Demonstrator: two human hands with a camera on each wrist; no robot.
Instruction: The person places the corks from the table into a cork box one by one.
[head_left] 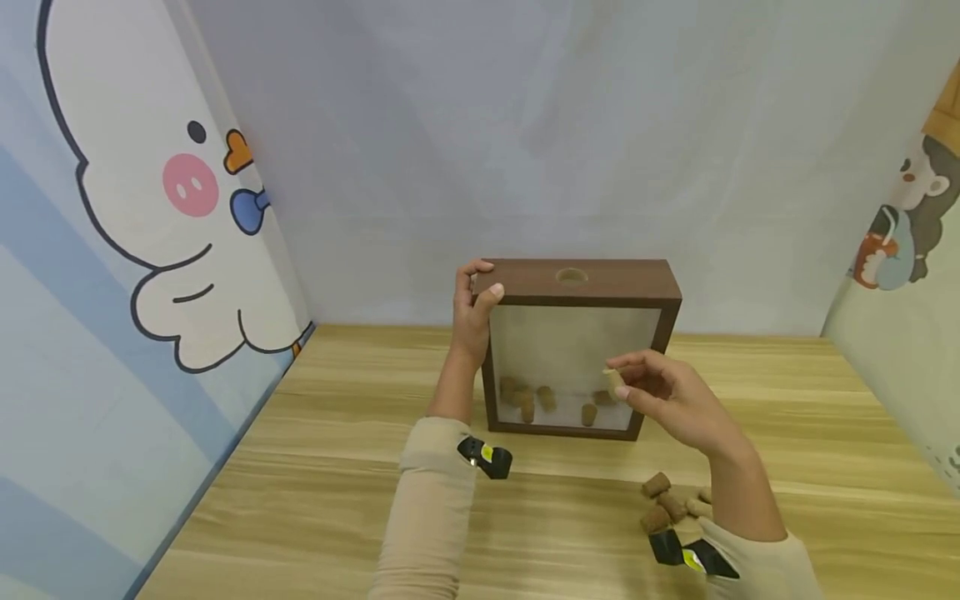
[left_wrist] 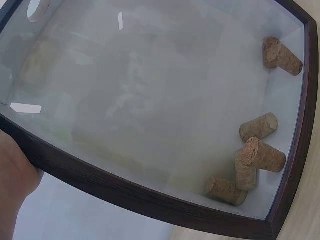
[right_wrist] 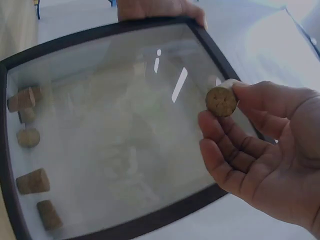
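right hand [head_left: 678,408]: grip narrowed to cork's width, pinching cork stopper [head_left: 615,384] before shadow box [head_left: 525,281]. left hand [head_left: 472,317]: grip curled round box's upper left corner. box upright on surface [head_left: 337,467], corks [head_left: 589,414] inside; loose corks [head_left: 656,485] near right sleeve [head_left: 772,571].

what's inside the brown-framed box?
At least six corks lie along the bottom of the box, visible through its clear front. Some overlap; whatever the front ones cover can't be seen.
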